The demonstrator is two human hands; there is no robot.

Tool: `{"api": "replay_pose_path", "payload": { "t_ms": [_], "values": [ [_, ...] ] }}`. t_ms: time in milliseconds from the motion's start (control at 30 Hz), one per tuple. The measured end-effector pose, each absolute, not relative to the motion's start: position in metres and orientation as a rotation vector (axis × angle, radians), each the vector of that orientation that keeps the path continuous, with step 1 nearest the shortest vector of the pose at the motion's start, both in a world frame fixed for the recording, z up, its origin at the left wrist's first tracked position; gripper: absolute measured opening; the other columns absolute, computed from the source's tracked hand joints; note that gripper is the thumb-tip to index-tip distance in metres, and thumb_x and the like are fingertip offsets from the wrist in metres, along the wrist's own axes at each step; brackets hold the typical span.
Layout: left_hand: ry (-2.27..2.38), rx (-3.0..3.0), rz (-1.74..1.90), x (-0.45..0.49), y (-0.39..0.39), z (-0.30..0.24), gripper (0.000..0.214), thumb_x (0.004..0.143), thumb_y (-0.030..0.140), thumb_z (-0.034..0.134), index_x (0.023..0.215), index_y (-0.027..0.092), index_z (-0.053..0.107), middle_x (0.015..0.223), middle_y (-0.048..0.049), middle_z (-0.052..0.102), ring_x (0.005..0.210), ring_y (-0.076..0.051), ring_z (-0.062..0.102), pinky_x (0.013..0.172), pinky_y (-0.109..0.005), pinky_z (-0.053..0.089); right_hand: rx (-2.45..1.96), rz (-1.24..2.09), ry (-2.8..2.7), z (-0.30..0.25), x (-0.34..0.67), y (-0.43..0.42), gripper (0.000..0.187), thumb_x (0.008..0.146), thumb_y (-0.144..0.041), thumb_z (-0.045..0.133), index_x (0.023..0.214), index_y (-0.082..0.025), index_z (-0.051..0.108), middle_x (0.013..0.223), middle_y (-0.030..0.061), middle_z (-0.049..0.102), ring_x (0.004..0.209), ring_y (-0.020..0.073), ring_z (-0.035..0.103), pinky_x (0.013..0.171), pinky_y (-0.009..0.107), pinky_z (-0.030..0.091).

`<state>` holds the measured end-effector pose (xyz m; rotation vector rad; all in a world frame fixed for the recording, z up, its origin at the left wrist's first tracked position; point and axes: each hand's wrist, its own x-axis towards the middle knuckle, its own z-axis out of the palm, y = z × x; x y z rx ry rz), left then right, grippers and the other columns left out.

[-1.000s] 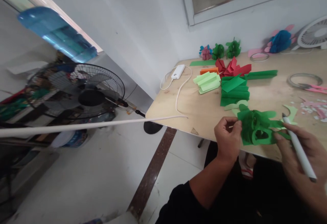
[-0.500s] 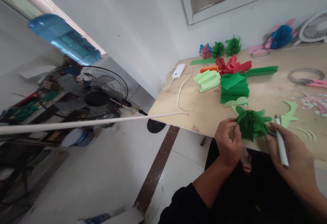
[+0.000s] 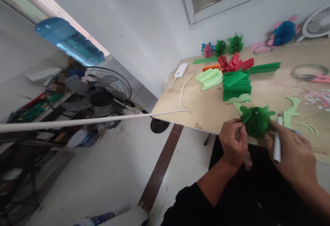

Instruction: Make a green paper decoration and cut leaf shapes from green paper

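A dark green paper flower ball [image 3: 256, 121] is held over the near edge of the wooden table [image 3: 206, 109]. My left hand [image 3: 233, 142] pinches its left side with closed fingers. My right hand [image 3: 291, 152] grips its right side and also holds a white pen [image 3: 277, 142], tip pointing up. Behind the ball lie stacks of folded dark green paper [image 3: 236, 85], light green paper [image 3: 209, 78] and red paper [image 3: 235, 63].
A white power bank [image 3: 180, 70] with its cable lies at the table's left corner. Finished paper flowers [image 3: 221, 48] stand by the wall, a blue one [image 3: 283, 33] and a small white fan [image 3: 317, 24] farther right. A floor fan [image 3: 95, 93] stands left.
The green paper piece has been closed from a spread fan shape into a round ball. Both hands have drawn closer together around it, and the pen now points more upright.
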<state>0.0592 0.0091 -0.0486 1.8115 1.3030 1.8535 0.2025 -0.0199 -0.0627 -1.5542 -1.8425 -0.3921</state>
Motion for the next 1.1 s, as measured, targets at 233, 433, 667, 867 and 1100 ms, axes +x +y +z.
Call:
{"api": "replay_pose_path", "payload": {
  "t_ms": [233,433,667,867,1100],
  "values": [
    [1.336,1.764,1.836,0.060,0.009,-0.049,0.009,0.086,0.012,0.052,0.087,0.017,0.060,0.088,-0.0075,0.068,0.088,-0.016,0.066,0.078,-0.032,0.056,-1.610,-0.367,-1.817,-0.064,0.202,-0.018,0.044,0.088,-0.035,0.047,0.126,-0.013,0.055,0.094,0.0153,0.071,0.086,0.0303,0.068,0.077,0.042,0.049],
    [1.331,1.668,1.828,0.061,0.011,-0.052,0.009,0.085,0.012,0.053,0.088,0.017,0.061,0.090,-0.0074,0.069,0.089,-0.016,0.066,0.079,-0.032,0.056,-1.674,-0.273,-1.768,-0.063,0.199,-0.017,0.047,0.088,-0.041,0.044,0.128,-0.015,0.052,0.106,0.0182,0.068,0.097,0.0351,0.066,0.078,0.047,0.051],
    [1.320,1.623,1.830,0.062,0.013,-0.049,0.008,0.086,0.013,0.053,0.086,0.017,0.060,0.089,-0.0076,0.068,0.089,-0.016,0.066,0.080,-0.034,0.056,-1.734,-0.080,-1.635,-0.056,0.203,-0.018,0.045,0.086,-0.045,0.048,0.122,-0.019,0.056,0.112,0.0171,0.067,0.107,0.0364,0.063,0.085,0.051,0.051],
    [1.324,1.629,1.806,0.064,0.011,-0.047,0.008,0.086,0.013,0.052,0.086,0.017,0.059,0.089,-0.0076,0.068,0.089,-0.016,0.066,0.080,-0.035,0.056,-1.749,-0.037,-1.462,-0.037,0.200,-0.028,0.044,0.084,-0.040,0.053,0.125,-0.026,0.056,0.101,0.0089,0.070,0.098,0.0312,0.066,0.083,0.047,0.051],
    [1.301,1.643,1.829,0.065,0.007,-0.044,0.007,0.084,0.012,0.055,0.085,0.016,0.060,0.089,-0.0076,0.068,0.089,-0.016,0.066,0.080,-0.034,0.056,-1.675,-0.087,-1.522,-0.034,0.183,-0.029,0.028,0.082,-0.043,0.058,0.102,-0.025,0.061,0.089,0.0043,0.067,0.086,0.0271,0.066,0.073,0.040,0.050]
  ]
}}
